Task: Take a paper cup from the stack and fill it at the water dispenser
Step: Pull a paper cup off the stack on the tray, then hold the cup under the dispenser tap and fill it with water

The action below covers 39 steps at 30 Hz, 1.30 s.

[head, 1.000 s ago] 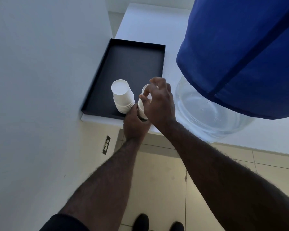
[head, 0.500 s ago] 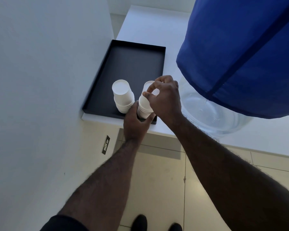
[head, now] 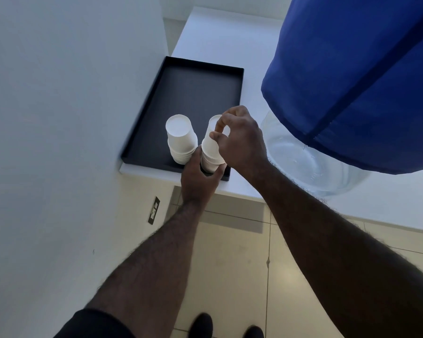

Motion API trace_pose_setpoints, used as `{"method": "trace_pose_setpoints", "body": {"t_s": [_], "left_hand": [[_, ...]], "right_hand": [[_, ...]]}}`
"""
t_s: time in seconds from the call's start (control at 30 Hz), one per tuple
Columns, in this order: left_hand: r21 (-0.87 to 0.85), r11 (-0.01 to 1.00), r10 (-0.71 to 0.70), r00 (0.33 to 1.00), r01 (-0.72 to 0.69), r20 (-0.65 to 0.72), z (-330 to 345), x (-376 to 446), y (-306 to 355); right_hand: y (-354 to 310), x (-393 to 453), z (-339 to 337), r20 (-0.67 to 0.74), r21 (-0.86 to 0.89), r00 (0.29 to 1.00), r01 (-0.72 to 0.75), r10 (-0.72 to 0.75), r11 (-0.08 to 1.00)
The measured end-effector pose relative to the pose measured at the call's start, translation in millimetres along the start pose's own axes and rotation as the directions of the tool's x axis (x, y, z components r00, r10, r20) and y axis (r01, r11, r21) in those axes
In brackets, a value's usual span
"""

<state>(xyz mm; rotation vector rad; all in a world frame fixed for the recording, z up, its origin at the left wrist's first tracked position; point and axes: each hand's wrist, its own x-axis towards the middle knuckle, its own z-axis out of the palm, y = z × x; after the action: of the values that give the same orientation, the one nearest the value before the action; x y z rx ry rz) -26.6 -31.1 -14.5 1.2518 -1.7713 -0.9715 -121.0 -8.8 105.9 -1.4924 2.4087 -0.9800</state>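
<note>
Two stacks of upside-down white paper cups stand at the near end of a black tray (head: 195,93). The left stack (head: 181,140) is untouched. My left hand (head: 198,179) grips the base of the right stack (head: 211,159). My right hand (head: 239,140) pinches the top cup (head: 210,140) of that stack between thumb and fingers, and it sits a little raised from the cups below. The water dispenser's clear bottle (head: 310,164), wrapped in a blue cover (head: 357,76), stands just right of my right hand. Its tap is not visible.
The tray rests on a white counter (head: 220,35) beside a white wall (head: 59,118) on the left. A wall socket (head: 154,210) sits low under the counter. Beige floor tiles (head: 242,264) and my dark shoes (head: 200,324) lie below.
My right hand has shifted its grip on the top cup and lifted it slightly up off the right stack. My left hand stays at the stack's base.
</note>
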Motion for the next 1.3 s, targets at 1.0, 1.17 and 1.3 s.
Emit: {"method": "trace_pose_setpoints", "body": {"t_s": [1.0, 1.17, 1.3], "left_hand": [[-0.31, 0.9, 0.279, 0.951, -0.306, -0.13, -28.2, -39.5, 50.5], [-0.192, 0.905, 0.365, 0.925, -0.379, -0.102, -25.9, -53.5, 55.9], [-0.113, 0.925, 0.364, 0.931, -0.362, 0.002, -22.3, -66.1, 54.2]], "right_hand": [[-9.5, -79.3, -15.3, 0.41, 0.896, 0.646, -0.416, 0.644, -0.154], [17.6, -105.7, -4.4, 0.455, 0.847, 0.683, -0.531, 0.571, -0.039], [44.0, -130.7, 3.3, 0.293, 0.788, 0.837, -0.485, 0.462, 0.378]]}}
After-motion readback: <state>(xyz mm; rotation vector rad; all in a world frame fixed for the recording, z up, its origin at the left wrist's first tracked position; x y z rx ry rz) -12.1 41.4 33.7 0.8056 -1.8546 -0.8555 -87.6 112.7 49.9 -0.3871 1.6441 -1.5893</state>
